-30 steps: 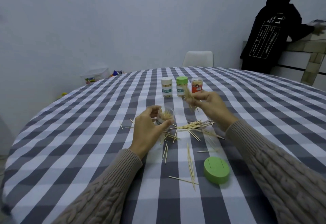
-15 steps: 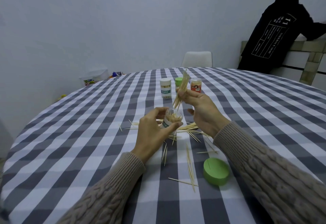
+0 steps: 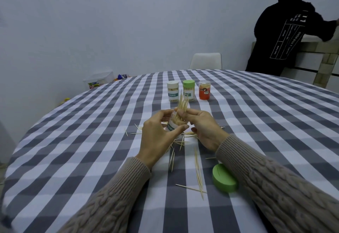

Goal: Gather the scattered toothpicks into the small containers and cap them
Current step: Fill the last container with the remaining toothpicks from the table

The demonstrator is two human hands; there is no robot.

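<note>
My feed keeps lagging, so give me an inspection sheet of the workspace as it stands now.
Surface: round table under a grey and white checked cloth.
Job's things: open container held off the table, toothpick bundle standing in its mouth; loose toothpicks scattered; green cap lying near the right sleeve; three capped containers in a row behind.
Clutter: nothing seen on the table.
Grippers: left hand grips the container; right hand fingers pinch the bundle.
Cables: nothing seen.
Surroundings: white chair, standing person in black, plastic box on the floor.
</note>
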